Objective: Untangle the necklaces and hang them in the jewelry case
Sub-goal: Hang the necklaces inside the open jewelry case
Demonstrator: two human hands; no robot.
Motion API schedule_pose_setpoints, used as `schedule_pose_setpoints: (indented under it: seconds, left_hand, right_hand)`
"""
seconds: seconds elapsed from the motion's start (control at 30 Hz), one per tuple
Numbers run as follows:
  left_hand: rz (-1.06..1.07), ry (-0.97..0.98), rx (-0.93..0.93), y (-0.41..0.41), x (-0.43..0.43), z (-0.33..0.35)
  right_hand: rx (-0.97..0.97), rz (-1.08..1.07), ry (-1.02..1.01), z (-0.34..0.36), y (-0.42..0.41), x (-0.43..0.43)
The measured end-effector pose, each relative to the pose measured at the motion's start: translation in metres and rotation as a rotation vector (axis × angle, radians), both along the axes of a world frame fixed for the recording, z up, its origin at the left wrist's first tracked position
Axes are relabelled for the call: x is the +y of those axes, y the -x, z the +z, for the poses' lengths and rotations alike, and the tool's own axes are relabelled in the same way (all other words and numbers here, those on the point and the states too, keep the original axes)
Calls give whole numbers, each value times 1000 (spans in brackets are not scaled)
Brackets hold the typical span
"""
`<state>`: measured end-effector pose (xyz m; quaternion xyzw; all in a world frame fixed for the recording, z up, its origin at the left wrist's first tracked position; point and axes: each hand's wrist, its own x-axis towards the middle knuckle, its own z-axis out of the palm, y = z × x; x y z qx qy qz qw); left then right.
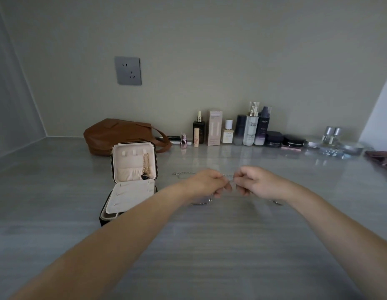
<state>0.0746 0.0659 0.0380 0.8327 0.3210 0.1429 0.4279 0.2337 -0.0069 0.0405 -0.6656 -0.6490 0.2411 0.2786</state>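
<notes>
A small jewelry case (114, 211) stands open on the grey table, its cream lid upright. A gold necklace (146, 164) with a dark pendant hangs from a hook in the lid. To the right of the case, my left hand (206, 182) and my right hand (254, 181) are close together, each pinching a thin silver necklace (181, 173). The chain runs between my fingers and trails left over the table. More silver chain lies under my hands on the table, partly hidden.
A brown leather bag (114, 133) lies behind the case. A row of cosmetic bottles and boxes (231, 131) lines the back wall, with jars and a glass tray (350, 148) at the right. A wall socket (128, 70) is above the bag.
</notes>
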Motion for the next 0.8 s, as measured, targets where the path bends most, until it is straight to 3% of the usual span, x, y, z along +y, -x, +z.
schedule_pose_setpoints:
  seconds: [0.2,0.4,0.63,0.8]
  left_hand:
    - [-14,60,30,8,20,19]
    - [7,241,-36,13,25,27]
    - [-37,384,-194,17,22,50]
    - [-61,377,-295,27,18,67]
  right_hand:
    - [79,-50,27,19,-22,4]
    - [114,-54,63,24,-27,-1]
    - [498,13,53,29,-14,-1]
    - [552,164,17,48,14,4]
